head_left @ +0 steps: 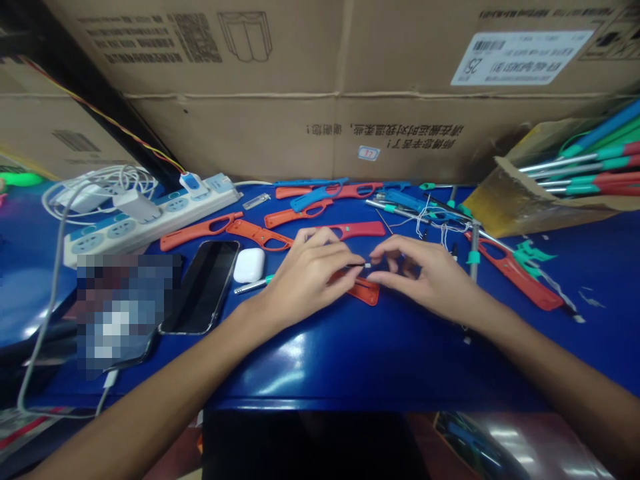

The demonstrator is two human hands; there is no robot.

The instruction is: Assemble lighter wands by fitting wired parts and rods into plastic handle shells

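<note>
My left hand [315, 273] pinches a small dark part with a pale tip [367, 265] between thumb and fingertips. Just to its right, my right hand [425, 267] holds its thumb and forefinger apart around the space by that tip, not visibly gripping anything; its other fingers curl partly out of sight. Below the fingertips lies a red lighter handle shell [365, 292], partly covered by my left hand. Behind both hands rests another red handle shell [363, 230]. A metal tube with a green end [253, 285] pokes out beside my left wrist.
Several orange and blue handle shells [195, 230] lie along the back, near a power strip [160, 217]. A phone [203, 287] and white earbud case [249, 265] sit left. At right are lighter parts with wires [435, 217] and a carton of long lighters [505, 200]. Cardboard [280, 127] walls the back.
</note>
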